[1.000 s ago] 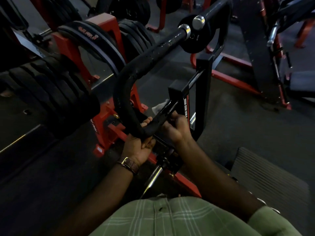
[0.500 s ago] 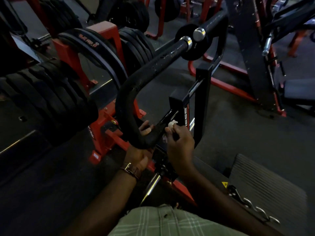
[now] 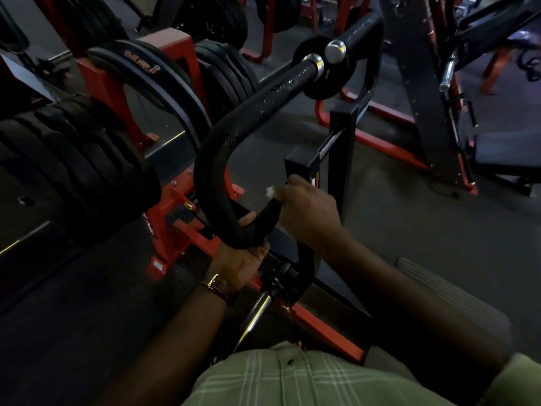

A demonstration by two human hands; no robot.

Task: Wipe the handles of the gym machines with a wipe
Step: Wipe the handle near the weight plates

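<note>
Dimly lit, the gym floor point(image 3: 395, 230) runs dark grey under red-framed machines, and much of the far background is too dark to read. At the left edge of view a row of black weight plates point(image 3: 73, 171) sits on a red rack point(image 3: 172, 48), the nearest plates merging into shadow and cut off by the frame. A curved black handle point(image 3: 234, 136) of the nearest machine sweeps from a chrome-capped end point(image 3: 314, 64) near the top down into a tight bend in the middle of the view; small bright specks dot its upper length. Behind it stands a black upright post point(image 3: 342, 148), partly hidden by the right arm. A green plaid shirt point(image 3: 292, 379) fills the bottom edge.

The left hand point(image 3: 240, 265), a watch point(image 3: 218, 287) on its wrist, grips the bend of the handle from below, thumb over the top and the other fingers hidden behind the bar. The right hand point(image 3: 307, 209) is blurred; its fingers are curled round the handle's short end and pinch a white wipe point(image 3: 270, 191), of which only a small tuft shows by the knuckles, against the handle tip.
</note>
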